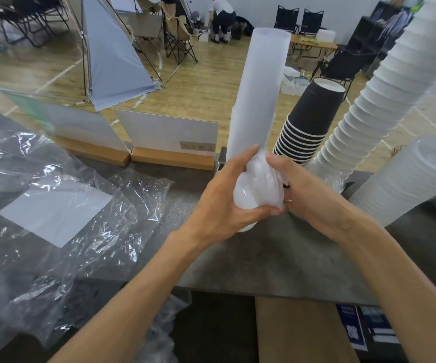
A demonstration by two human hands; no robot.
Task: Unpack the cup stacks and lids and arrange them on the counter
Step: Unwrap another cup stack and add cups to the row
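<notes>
head | left hand (224, 197), right hand (308, 200) | fingers of both clasp wrapped sleeve (257, 121) base | forearms converge

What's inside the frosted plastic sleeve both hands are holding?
Not clearly visible. The frosted sleeve hides its contents; left hand and right hand grip its bunched lower end.

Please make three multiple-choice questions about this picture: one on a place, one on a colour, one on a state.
1. Where does the loose plastic wrap lie?
A. left on the counter
B. on the floor
C. on a chair

2. What colour is the short stack of cups between the two tall ones?
A. red
B. black
C. green

3. What holds the frosted stack?
A. nothing
B. one hand
C. both hands

Answers:
1 A: plastic wrap covers the counter at left.
2 B: black cups.
3 C: left hand and right hand grip the frosted stack at its base.
</notes>
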